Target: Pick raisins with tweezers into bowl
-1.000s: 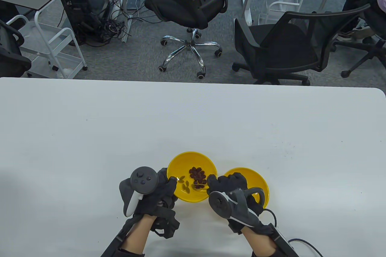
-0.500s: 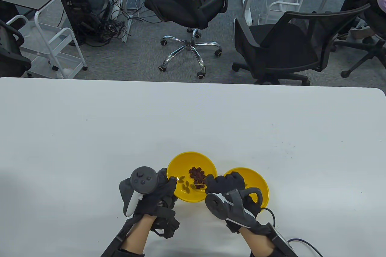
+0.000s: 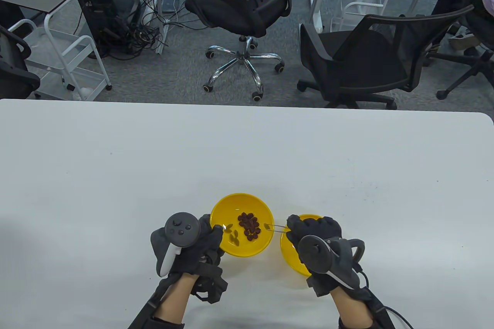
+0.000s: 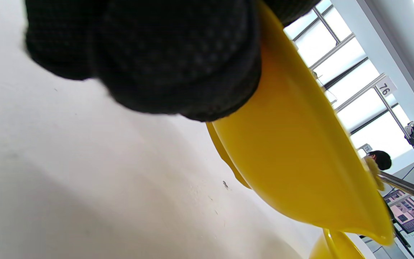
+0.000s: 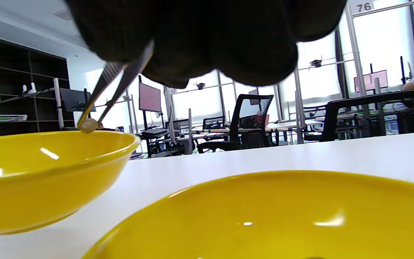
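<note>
The right hand (image 3: 316,234) pinched tweezers (image 3: 276,226) clamping one pale raisin (image 3: 266,225) above the raisin bowl (image 3: 224,209), whose rim the left hand (image 3: 200,244) gripped; many raisins remained.

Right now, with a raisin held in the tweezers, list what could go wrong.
1. The pale raisin sits only at the tips of the metal tweezers; it could slip before clearing the left yellow bowl.
2. The right hand covers the right yellow bowl, so the drop may be misjudged.

We see the right hand (image 3: 322,246) covering most of the right bowl (image 3: 289,255). The tweezers' (image 5: 115,84) handle is hidden inside our right fingers (image 5: 228,43).
</note>
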Motion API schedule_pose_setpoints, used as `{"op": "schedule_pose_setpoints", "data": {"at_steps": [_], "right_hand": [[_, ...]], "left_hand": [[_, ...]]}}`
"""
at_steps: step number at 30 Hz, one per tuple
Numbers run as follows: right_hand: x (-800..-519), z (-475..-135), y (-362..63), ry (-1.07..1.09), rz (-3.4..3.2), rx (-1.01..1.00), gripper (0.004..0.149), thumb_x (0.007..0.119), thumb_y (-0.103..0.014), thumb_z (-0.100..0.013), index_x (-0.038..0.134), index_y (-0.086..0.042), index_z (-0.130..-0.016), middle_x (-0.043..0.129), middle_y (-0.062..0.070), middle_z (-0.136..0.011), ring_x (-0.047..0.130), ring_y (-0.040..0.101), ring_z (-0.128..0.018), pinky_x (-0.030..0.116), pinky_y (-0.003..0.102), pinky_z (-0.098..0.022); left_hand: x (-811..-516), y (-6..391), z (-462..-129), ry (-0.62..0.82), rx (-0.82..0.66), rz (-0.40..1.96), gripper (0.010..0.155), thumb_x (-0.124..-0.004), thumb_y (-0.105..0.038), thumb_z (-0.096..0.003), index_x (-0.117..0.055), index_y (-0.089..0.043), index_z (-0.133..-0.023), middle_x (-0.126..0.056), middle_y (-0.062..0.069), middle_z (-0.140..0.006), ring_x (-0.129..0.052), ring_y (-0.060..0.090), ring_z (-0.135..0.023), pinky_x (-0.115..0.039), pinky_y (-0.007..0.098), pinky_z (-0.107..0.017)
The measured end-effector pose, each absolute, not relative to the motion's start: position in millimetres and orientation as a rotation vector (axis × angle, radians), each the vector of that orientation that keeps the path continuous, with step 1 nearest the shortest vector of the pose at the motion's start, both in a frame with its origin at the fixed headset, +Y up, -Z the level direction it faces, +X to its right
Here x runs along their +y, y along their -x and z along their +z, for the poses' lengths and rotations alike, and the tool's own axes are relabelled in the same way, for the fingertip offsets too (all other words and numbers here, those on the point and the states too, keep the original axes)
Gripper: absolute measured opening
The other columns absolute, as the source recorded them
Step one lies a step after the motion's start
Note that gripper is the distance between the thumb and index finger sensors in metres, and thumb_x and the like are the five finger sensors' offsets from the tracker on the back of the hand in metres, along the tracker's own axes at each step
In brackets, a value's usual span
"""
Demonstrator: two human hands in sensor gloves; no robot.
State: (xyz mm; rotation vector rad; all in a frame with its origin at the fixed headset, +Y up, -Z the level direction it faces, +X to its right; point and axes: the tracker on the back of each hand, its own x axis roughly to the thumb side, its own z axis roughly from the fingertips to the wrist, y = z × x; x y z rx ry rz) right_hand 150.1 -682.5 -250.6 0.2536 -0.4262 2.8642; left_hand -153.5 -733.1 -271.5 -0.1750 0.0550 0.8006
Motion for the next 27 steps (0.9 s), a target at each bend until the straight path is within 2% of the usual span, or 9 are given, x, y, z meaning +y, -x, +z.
{"op": "schedule_pose_setpoints", "data": {"at_steps": [10,19,27], "right_hand": [[-694.1,-265.9,-193.3,-0.037,2.951,-0.25,0.047,0.08,-0.036,-0.041,0.093,-0.015,-0.081,0.092,0.002,-0.058,0.095,0.017,-0.042,0.064,0.056,-0.063],[-709.8,-275.8,-196.0,0.012,3.041,-0.083,0.047,0.08,-0.036,-0.041,0.093,-0.015,-0.081,0.092,0.002,-0.059,0.095,0.018,-0.043,0.064,0.056,-0.063],[-717.0,-277.9,-189.8,0.012,3.126,-0.078,0.047,0.08,-0.036,-0.041,0.093,-0.015,-0.081,0.092,0.002,-0.059,0.095,0.018,-0.043,0.064,0.056,-0.063]], "left_hand": [[-732.5,155.9,-271.7,0.172,0.064,0.792,0.06,-0.065,-0.034,-0.0544,-0.06,0.008,-0.096,-0.103,0.005,-0.039,-0.103,0.006,-0.014,-0.091,0.038,-0.031],[-732.4,156.6,-271.9,0.178,0.061,0.788,0.06,-0.065,-0.034,-0.0543,-0.06,0.008,-0.096,-0.103,0.005,-0.039,-0.103,0.006,-0.014,-0.091,0.038,-0.031],[-732.8,155.8,-271.8,0.184,0.06,0.785,0.06,-0.065,-0.034,-0.0544,-0.06,0.008,-0.096,-0.103,0.005,-0.039,-0.103,0.006,-0.014,-0.091,0.038,-0.031]]}}
